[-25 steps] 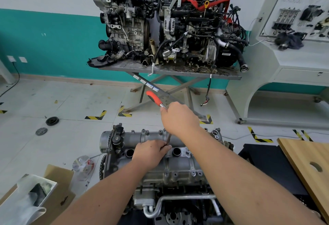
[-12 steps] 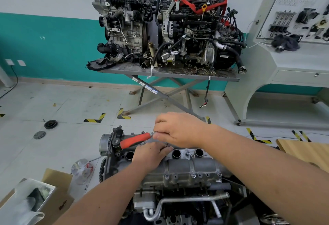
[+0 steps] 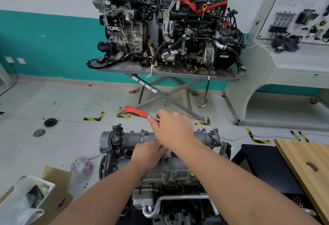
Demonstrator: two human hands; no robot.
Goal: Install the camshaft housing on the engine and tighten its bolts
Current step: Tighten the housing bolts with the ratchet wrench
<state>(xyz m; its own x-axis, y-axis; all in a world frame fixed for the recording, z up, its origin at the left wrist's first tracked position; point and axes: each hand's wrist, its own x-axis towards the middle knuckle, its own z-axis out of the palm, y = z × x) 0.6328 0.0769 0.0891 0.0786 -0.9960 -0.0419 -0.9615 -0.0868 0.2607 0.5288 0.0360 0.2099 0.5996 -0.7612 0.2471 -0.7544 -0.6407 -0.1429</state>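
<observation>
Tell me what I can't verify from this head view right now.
- Ratchet head and the bolt it drives: hidden under right hand.
- Left hand fingertips: covered by the right wrist.
- Camshaft housing bolt seating: too small.
- Engine's lower front: cut off by the bottom edge.

- Grey scissor-leg table [image 3: 222, 78] stands against the teal-and-white wall.
- Two engines on the table: grey engine [image 3: 124, 20] left, engine with red straps [image 3: 199, 29] right, just beside each other.
- White training console [image 3: 293, 61] right of the table.
- Two black discs [image 3: 50, 122] on the floor, left of the table.
- Cardboard box [image 3: 53, 189] well in front, far left.
- Wooden board [image 3: 306, 167] well in front, far right.
</observation>
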